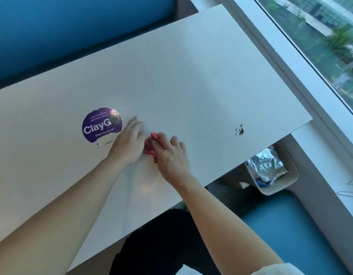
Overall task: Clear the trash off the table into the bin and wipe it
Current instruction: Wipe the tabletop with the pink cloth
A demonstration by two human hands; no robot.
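Note:
A red cloth (148, 148) lies bunched on the white table (171, 76), between my two hands. My right hand (168, 153) rests on its right side with fingers spread over it. My left hand (130, 138) lies against the cloth's left side, fingers pointing away from me; how it touches the cloth is hidden. A patch of dark crumbs (240, 130) sits near the table's right edge. Below that edge stands a beige bin (290, 175) holding crumpled foil (268, 165) and other trash.
A round purple "ClayGo" sticker (101, 125), partly torn at the bottom, is on the table left of my hands. Blue bench seats run along the far side (62, 32) and near right (290, 225). A window ledge (320, 120) borders the right.

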